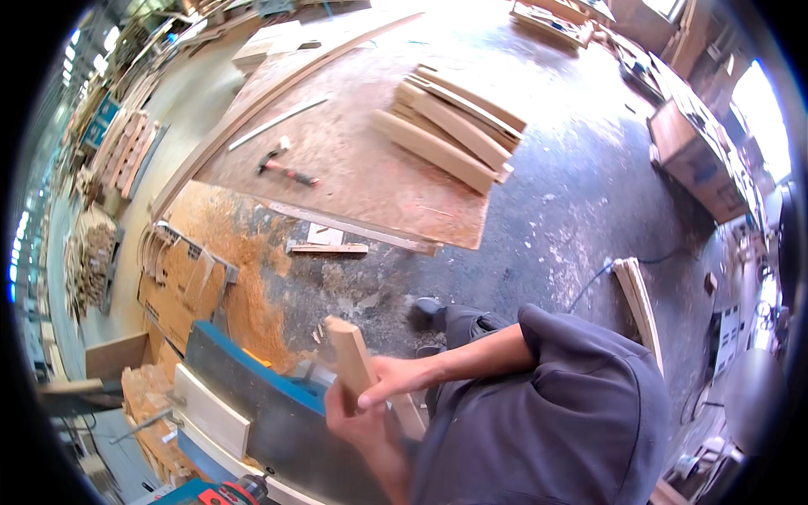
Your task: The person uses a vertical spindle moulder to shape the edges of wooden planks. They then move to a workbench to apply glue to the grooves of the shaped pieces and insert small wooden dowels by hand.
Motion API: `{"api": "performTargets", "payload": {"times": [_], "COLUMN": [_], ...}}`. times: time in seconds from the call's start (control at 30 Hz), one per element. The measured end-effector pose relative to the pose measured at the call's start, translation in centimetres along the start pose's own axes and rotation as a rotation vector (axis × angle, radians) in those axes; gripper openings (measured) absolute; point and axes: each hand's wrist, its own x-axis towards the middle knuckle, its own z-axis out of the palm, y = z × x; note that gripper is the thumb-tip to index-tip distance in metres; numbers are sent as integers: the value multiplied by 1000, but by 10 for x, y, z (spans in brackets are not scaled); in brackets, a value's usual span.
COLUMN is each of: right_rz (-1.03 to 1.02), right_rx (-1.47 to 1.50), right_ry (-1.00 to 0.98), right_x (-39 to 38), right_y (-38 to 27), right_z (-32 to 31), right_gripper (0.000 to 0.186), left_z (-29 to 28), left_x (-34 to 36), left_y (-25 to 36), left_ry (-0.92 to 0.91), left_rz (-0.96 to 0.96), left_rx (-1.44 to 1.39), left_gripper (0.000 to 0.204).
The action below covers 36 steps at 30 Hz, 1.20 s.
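Note:
A pale wooden bar (349,347) slants in front of my body, above a dark machine table (295,438) with a blue edge. My right hand (391,378), its arm coming from the upper side of my grey sleeve, lies over the bar with the fingers closed on it. Below it, my left hand (352,417) grips the same bar from the other side, slightly smeared by motion. The two hands touch or nearly touch, and they hide the bar's middle. Along the table stands a pale board (210,408), held by a metal clamp (141,427).
A red-and-black power drill (244,490) lies at the bottom edge. Beyond the machine, a wide worktable (353,181) bears a hammer (288,172), a long batten (269,101) and several stacked boards (454,126). Sawdust (252,286) covers the floor beside the machine. A wooden cabinet (694,160) stands right.

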Motion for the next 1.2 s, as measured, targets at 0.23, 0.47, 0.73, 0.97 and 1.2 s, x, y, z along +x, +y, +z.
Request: {"api": "performTargets", "payload": {"times": [0.23,0.47,0.73,0.97,1.2], "right_rz": [31,-376,-759,-291,73], "right_rx": [114,253,277,-1405,-1421], "right_ry": [550,775,1191,1951,1639], "right_x": [-118,-328,-544,-669,-722], "right_y": [-53,-82,-141,-213,-285], "right_z": [-95,-192,-250,-308,-388], "right_gripper": [68,69,77,55,56], "left_z": [137,340,532,683,821], "left_x": [35,-49,-146,-184,-198], "left_y": [9,131,251,285,312], "left_ry": [-758,-699,-930,-1273,-1483], "left_rz": [-421,797,1283,1189,1301], "left_rx": [-254,223,264,162,-21], "left_gripper": [53,70,69,74,70]}}
